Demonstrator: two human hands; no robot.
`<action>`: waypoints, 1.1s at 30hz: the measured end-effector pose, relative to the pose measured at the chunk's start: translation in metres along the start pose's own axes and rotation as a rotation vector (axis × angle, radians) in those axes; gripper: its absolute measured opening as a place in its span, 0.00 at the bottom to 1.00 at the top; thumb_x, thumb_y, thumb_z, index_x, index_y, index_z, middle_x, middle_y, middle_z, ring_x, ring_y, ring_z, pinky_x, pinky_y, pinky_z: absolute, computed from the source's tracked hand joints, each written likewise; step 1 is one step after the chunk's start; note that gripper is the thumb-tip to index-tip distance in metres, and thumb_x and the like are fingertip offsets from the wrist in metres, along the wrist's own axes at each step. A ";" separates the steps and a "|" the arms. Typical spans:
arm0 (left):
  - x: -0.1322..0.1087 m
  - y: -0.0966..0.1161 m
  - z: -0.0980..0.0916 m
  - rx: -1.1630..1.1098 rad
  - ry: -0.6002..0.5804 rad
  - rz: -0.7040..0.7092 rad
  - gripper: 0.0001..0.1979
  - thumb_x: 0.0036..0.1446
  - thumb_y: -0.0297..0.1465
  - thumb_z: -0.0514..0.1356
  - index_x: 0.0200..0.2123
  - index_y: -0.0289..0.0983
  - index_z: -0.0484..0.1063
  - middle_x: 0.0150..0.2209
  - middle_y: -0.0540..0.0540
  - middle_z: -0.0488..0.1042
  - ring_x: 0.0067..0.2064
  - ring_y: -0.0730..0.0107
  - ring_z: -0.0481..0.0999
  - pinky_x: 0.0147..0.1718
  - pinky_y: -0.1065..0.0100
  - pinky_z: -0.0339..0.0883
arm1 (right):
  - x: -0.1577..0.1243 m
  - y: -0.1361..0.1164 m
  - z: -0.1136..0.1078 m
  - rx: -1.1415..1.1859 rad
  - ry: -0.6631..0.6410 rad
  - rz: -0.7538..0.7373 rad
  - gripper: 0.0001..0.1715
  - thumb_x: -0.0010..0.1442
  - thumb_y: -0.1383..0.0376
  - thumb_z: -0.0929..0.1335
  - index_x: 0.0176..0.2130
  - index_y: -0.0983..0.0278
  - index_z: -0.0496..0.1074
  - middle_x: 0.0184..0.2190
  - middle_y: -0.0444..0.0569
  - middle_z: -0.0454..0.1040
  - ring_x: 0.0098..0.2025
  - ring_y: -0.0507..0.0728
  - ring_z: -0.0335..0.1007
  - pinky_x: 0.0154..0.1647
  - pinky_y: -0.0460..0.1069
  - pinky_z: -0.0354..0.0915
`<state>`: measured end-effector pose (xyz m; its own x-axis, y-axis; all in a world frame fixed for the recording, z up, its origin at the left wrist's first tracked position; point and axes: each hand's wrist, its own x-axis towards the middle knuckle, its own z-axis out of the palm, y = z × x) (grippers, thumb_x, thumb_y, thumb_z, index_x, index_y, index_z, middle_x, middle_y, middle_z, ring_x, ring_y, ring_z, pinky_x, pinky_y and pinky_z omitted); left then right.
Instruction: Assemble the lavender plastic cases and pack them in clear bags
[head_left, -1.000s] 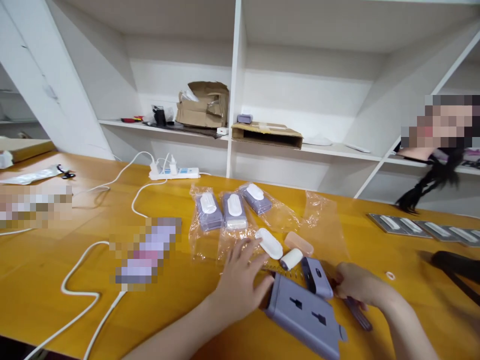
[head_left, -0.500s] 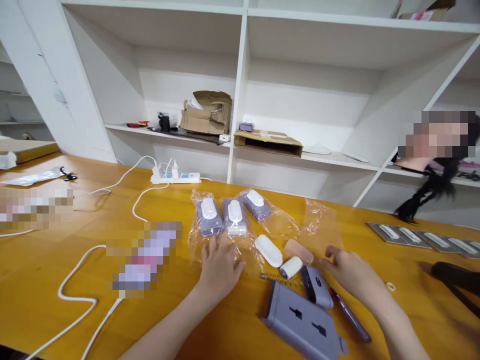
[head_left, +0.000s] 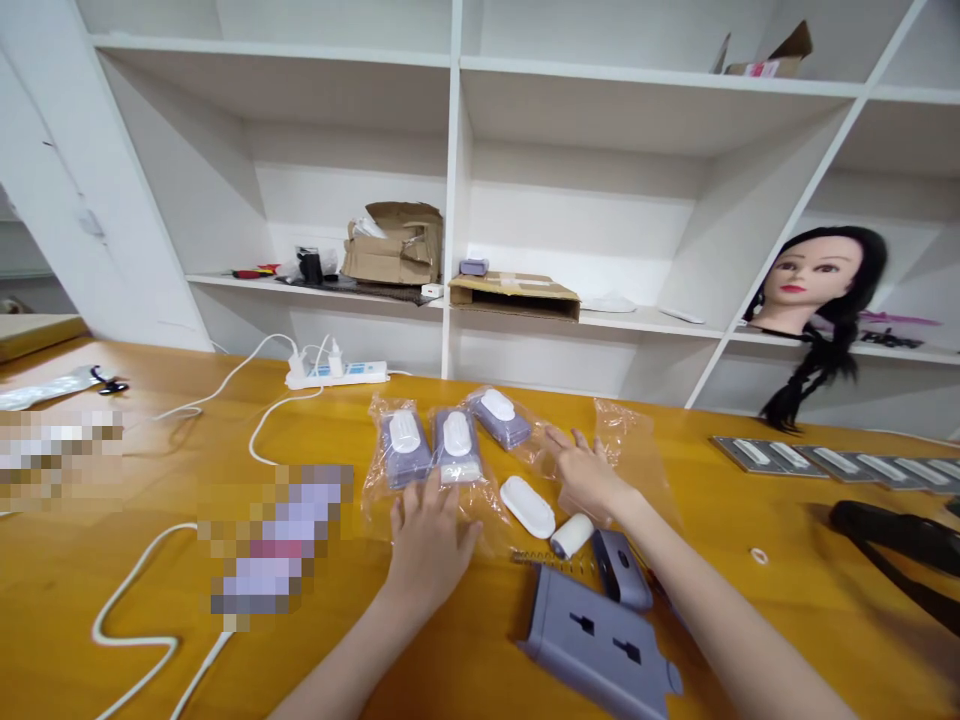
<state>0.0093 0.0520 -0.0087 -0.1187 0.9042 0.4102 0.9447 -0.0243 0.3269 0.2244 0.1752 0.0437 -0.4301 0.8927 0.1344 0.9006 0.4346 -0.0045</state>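
Note:
My left hand (head_left: 429, 535) lies with spread fingers at the lower edge of the clear plastic bags, just below two bagged purple devices (head_left: 407, 464) with white oval tops. A third bagged purple device (head_left: 511, 430) lies to their right. My right hand (head_left: 589, 475), fingers apart, is over the plastic wrap (head_left: 626, 425) beside that third device, holding nothing. Between the hands are a white oval cover (head_left: 528, 506), a white cylinder (head_left: 573, 536) and metal springs (head_left: 551, 562). Nearer me lie a small purple part (head_left: 622, 568) and a large purple housing (head_left: 600, 640) with two dark cutouts.
A blurred-out device (head_left: 277, 545) on a white cable is at the left, with a power strip (head_left: 337, 374) behind. Flat grey pieces (head_left: 769, 456) and a black strap (head_left: 892, 535) lie right. Shelves hold cardboard boxes (head_left: 394, 245) and a mannequin head (head_left: 814, 275).
My right hand has moved left and away from me, from beside the small purple part to the plastic wrap. The camera view has shifted; my left hand stays by the bags.

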 end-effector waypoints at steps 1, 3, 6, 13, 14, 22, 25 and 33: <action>0.000 0.001 -0.001 -0.049 0.043 0.045 0.19 0.54 0.35 0.56 0.49 0.38 0.71 0.58 0.36 0.63 0.56 0.40 0.62 0.49 0.41 0.58 | 0.001 0.001 -0.001 0.017 0.032 -0.006 0.49 0.43 0.79 0.63 0.63 0.62 0.55 0.65 0.52 0.53 0.63 0.75 0.47 0.57 0.73 0.46; 0.000 0.005 -0.004 -0.185 0.105 0.162 0.15 0.55 0.34 0.56 0.46 0.38 0.72 0.55 0.38 0.67 0.53 0.48 0.66 0.48 0.46 0.62 | 0.002 0.003 -0.006 0.056 0.107 -0.020 0.45 0.49 0.78 0.60 0.64 0.60 0.51 0.66 0.50 0.50 0.62 0.71 0.50 0.57 0.71 0.50; -0.001 0.012 -0.007 -0.401 0.103 0.279 0.09 0.56 0.31 0.55 0.40 0.38 0.72 0.48 0.41 0.72 0.49 0.58 0.69 0.49 0.52 0.64 | 0.009 0.000 -0.014 0.130 0.230 -0.045 0.37 0.56 0.76 0.55 0.64 0.62 0.52 0.66 0.50 0.50 0.62 0.65 0.52 0.59 0.64 0.54; -0.004 0.020 -0.012 -0.780 -0.099 0.262 0.10 0.55 0.30 0.56 0.41 0.41 0.71 0.46 0.44 0.74 0.45 0.65 0.73 0.45 0.60 0.67 | 0.036 -0.013 -0.032 0.334 0.507 -0.019 0.33 0.59 0.69 0.58 0.63 0.68 0.53 0.64 0.58 0.54 0.62 0.62 0.56 0.59 0.57 0.57; -0.003 0.020 -0.013 -0.819 -0.141 0.242 0.10 0.55 0.30 0.56 0.41 0.41 0.71 0.47 0.44 0.74 0.43 0.66 0.74 0.42 0.62 0.68 | 0.038 -0.016 -0.036 0.357 0.529 -0.010 0.34 0.58 0.69 0.59 0.63 0.68 0.53 0.63 0.59 0.54 0.61 0.63 0.58 0.58 0.58 0.59; -0.001 0.015 -0.018 -1.261 -0.439 -0.006 0.16 0.56 0.40 0.56 0.45 0.40 0.71 0.45 0.45 0.75 0.42 0.63 0.74 0.43 0.62 0.64 | 0.022 -0.037 -0.076 0.444 0.630 0.017 0.35 0.52 0.63 0.68 0.58 0.69 0.60 0.61 0.58 0.58 0.41 0.59 0.72 0.50 0.55 0.66; -0.001 0.013 -0.022 -1.488 -0.548 -0.132 0.20 0.57 0.44 0.54 0.48 0.41 0.71 0.54 0.44 0.70 0.46 0.61 0.73 0.44 0.62 0.62 | 0.002 -0.049 -0.095 0.517 0.754 -0.065 0.33 0.51 0.63 0.69 0.56 0.66 0.63 0.59 0.57 0.61 0.37 0.57 0.73 0.47 0.55 0.68; 0.000 0.011 -0.032 -2.156 -0.890 -0.251 0.34 0.56 0.56 0.44 0.54 0.39 0.68 0.55 0.40 0.69 0.51 0.50 0.72 0.45 0.58 0.66 | -0.087 -0.106 -0.109 0.452 0.843 -0.427 0.37 0.55 0.67 0.67 0.61 0.64 0.55 0.61 0.56 0.59 0.62 0.62 0.57 0.58 0.57 0.62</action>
<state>0.0095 0.0384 0.0225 0.5341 0.8397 0.0981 -0.6893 0.3653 0.6256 0.1730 0.0389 0.1409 -0.3678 0.3576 0.8584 0.5021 0.8534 -0.1403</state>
